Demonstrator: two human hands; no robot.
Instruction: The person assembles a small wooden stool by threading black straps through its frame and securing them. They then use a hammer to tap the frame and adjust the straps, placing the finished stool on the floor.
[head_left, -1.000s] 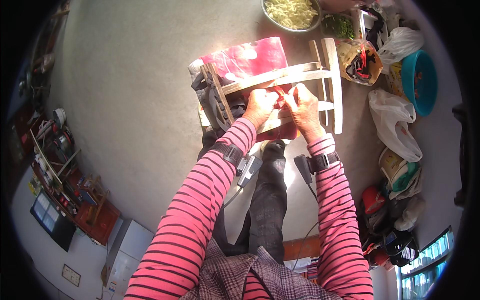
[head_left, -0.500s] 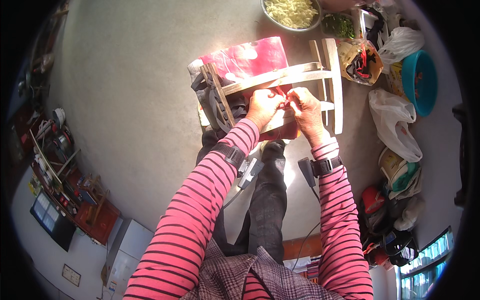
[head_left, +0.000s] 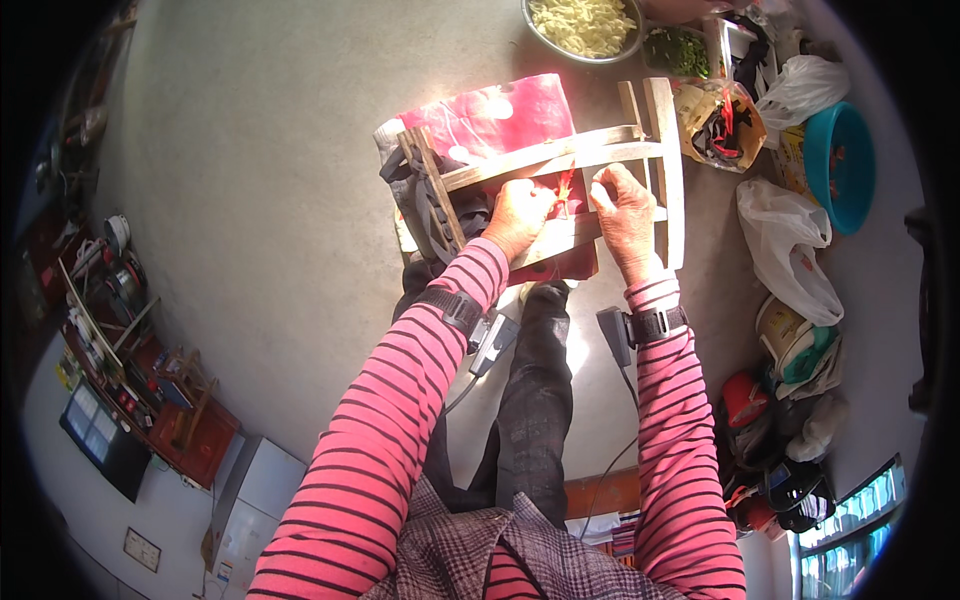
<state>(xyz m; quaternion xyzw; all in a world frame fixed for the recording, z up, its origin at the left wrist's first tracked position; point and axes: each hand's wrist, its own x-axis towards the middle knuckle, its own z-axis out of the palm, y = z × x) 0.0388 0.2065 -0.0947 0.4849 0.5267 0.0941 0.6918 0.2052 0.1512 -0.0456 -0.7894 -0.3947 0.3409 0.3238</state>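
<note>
A wooden frame (head_left: pixel 660 130) with bars lies across a red cloth (head_left: pixel 520 112) in front of me. Dark straps (head_left: pixel 430 205) are wound about its left bar. My left hand (head_left: pixel 522 215) is closed between the bars, its fingertips on a red strip (head_left: pixel 563 190) that stands out beside them in bright light. Apart from it, to the right, my right hand (head_left: pixel 625 210) makes a pinch above the lower bar. Whatever lies between those right fingers, if anything, is too small to make out.
A bowl of pale cut food (head_left: pixel 585 25) stands beyond the frame. To the right are greens in a tray (head_left: pixel 678 50), an open bag (head_left: pixel 722 130), a teal basin (head_left: pixel 840 165), white plastic bags (head_left: pixel 790 240) and a bucket (head_left: pixel 785 325). A cable runs from my right wrist.
My right hand has moved right, away from the left hand and the red strip. My left hand has shifted slightly left, and more of the strip shows between them.
</note>
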